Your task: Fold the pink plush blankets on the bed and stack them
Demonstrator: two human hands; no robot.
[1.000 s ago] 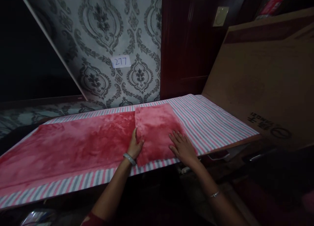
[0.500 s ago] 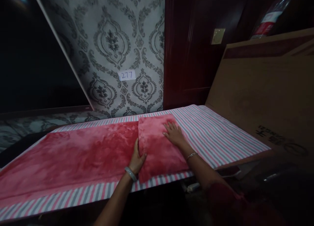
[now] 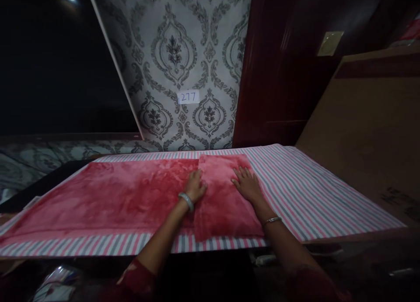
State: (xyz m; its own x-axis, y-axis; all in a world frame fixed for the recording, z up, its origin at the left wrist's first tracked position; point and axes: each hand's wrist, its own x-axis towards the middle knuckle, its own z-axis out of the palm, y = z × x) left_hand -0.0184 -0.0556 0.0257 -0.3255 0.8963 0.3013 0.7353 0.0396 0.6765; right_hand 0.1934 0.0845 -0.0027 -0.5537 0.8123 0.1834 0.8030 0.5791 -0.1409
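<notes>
A fuzzy red blanket lay flat on a striped sheet, and its right end was folded over into a thick flap. The left hand rested at the flap's left edge with its fingers curled against the fold. The right hand pressed flat on top, fingers spread wide, pinching nothing. The soft flap could slide crooked if one hand pushed harder. A paper tag reading 277 hung on the patterned wall behind.
</notes>
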